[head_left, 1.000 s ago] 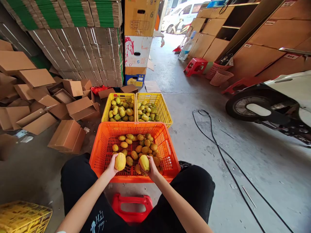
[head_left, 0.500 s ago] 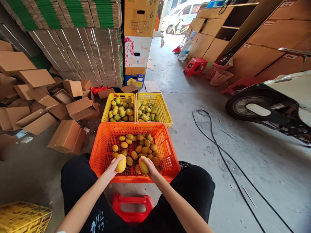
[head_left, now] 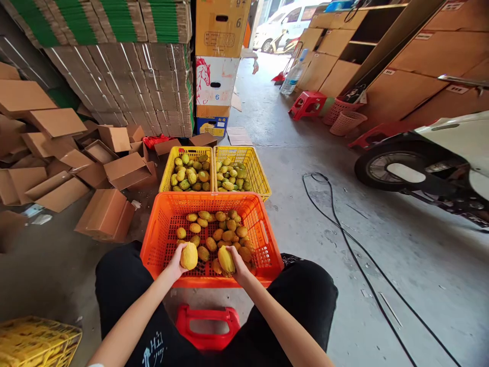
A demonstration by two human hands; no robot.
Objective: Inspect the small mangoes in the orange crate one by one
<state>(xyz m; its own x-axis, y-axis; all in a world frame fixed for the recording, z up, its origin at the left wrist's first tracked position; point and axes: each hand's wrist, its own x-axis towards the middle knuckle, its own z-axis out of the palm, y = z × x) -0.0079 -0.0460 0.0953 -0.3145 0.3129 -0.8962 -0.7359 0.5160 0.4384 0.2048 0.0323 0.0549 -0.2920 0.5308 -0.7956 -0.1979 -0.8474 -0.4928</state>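
- Far left bottom: yellow crate point(head_left: 69, 334), cut off by frame edge.
- Left: loose brown cardboard boxes point(head_left: 101, 216) heaped on floor, some open.
- Behind them: tall stack of flattened cartons point(head_left: 114, 86), green bands on top.
- Center-left, farther out: left yellow crate point(head_left: 167, 171), green-yellow fruit inside.
- Left hand point(head_left: 176, 262): thumb on top, fingers curled round left side of a yellow fruit point(head_left: 189, 256), gripping it; fingertips underneath mostly hidden. Fruit is over the near left part of the orange crate point(head_left: 210, 282).
- Orange crate: between the knees, just in front of both yellow crates; brownish-yellow loose fruit point(head_left: 229, 236) inside, more on right half, dark slotted bottom visible at left.
- Below it: red plastic piece point(head_left: 208, 344) with handle opening, between the legs.
- Right hand point(head_left: 240, 267): thumb along upper right side, holding a second yellow fruit point(head_left: 226, 261), tilted, over crate's near right part; other fingers largely hidden, can't tell their spread. Can't tell if this fruit touches those below.
- Right yellow crate point(head_left: 262, 176): beside the left one, also green-yellow fruit.
- Right: red stool point(head_left: 307, 104), black cable point(head_left: 346, 234) on floor, motorbike point(head_left: 405, 171) at far right.
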